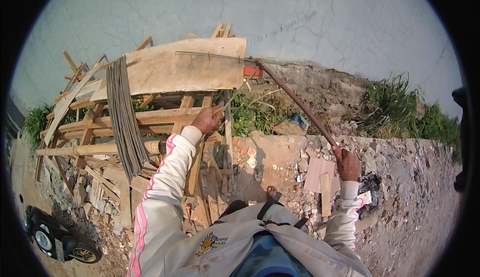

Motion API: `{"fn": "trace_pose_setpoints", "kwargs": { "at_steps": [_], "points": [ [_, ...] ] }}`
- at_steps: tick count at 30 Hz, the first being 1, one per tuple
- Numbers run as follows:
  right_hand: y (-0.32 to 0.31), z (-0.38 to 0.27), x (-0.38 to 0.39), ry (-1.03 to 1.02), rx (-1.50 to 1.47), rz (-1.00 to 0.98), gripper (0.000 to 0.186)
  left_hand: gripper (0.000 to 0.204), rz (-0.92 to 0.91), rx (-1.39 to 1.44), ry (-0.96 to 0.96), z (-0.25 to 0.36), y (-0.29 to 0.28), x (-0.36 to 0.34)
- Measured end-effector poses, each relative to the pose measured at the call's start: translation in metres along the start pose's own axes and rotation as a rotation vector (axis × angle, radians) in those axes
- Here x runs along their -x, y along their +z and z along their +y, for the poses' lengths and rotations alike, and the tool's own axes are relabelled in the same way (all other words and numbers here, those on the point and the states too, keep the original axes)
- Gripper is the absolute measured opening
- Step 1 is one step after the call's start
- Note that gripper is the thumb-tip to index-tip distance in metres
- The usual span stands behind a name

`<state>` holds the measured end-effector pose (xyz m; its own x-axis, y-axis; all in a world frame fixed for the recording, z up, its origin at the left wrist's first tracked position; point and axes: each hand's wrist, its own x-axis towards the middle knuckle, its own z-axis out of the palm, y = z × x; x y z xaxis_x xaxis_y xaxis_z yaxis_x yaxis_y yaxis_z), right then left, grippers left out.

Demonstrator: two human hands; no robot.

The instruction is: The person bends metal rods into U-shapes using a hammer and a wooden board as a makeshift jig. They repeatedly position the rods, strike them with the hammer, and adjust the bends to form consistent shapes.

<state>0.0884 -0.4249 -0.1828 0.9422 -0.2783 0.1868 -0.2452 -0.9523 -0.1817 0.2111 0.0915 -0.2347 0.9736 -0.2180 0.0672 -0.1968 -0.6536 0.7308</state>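
Observation:
My left hand (209, 120) is closed on a thin steel rod (210, 54), which bends near a small metal fixture (255, 61) with a red block (252, 72) below it; the rod's straight part lies along a weathered plywood board (165, 72). My right hand (347, 163) grips the lower end of a long rusty bar (300, 104), whose upper end meets the fixture. Left of my left hand, a bundle of long, grey steel rods (125, 117) hangs over the wooden frame.
Piled timber (90, 127) props the board against a cracked pale wall (300, 17). Grass (395, 107) grows along the wall's foot. Rubble (390, 192), a pinkish panel (317, 172) and scrap wood cover the ground. A dark motorbike (52, 239) stands at the lower left.

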Motion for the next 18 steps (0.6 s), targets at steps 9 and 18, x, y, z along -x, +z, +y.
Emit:
{"fn": "trace_pose_setpoints", "kwargs": {
  "at_steps": [9,18],
  "points": [
    [-0.012,0.015,-0.022,-0.033,0.001,-0.086,0.067,0.045,0.002,0.308,0.004,0.001,0.019,-0.005],
    [0.052,0.001,-0.119,-0.265,-0.251,-0.173,0.045,0.039,0.038,0.626,-0.184,0.027,0.054,-0.052]
  ]
}}
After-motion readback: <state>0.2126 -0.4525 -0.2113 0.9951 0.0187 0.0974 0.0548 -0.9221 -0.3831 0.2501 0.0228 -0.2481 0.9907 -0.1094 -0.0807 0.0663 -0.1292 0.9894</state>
